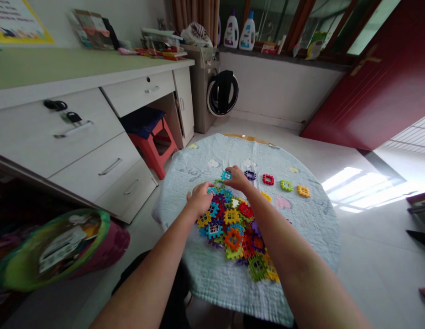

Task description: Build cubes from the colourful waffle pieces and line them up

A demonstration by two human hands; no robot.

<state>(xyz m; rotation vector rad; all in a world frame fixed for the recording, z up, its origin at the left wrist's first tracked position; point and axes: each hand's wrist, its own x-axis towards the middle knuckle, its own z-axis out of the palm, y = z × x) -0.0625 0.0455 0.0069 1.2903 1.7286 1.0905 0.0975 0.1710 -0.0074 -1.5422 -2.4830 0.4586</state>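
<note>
My right hand (237, 178) reaches to the far side of the heap, its fingers closed on a light blue plastic interlocking tile (226, 175). My left hand (199, 199) lies at the heap's left edge, fingers loosely apart, their tips by another light blue tile (211, 191). Between my forearms spreads a heap of colourful notched tiles with window-like centres, among them an orange tile (233, 239) and a yellow tile (231, 216). Beyond my right hand runs a spaced row: a purple tile (249, 175), a red tile (268, 179), a green tile (286, 185) and a yellow-orange tile (303, 191).
A pale blue cloth (215, 278) covers the round table. Left of it stand a pink stool (159, 151), white drawers (109, 167) and a full bin (106, 246). Behind are a washing machine (203, 77) with its door open and a red door (376, 87).
</note>
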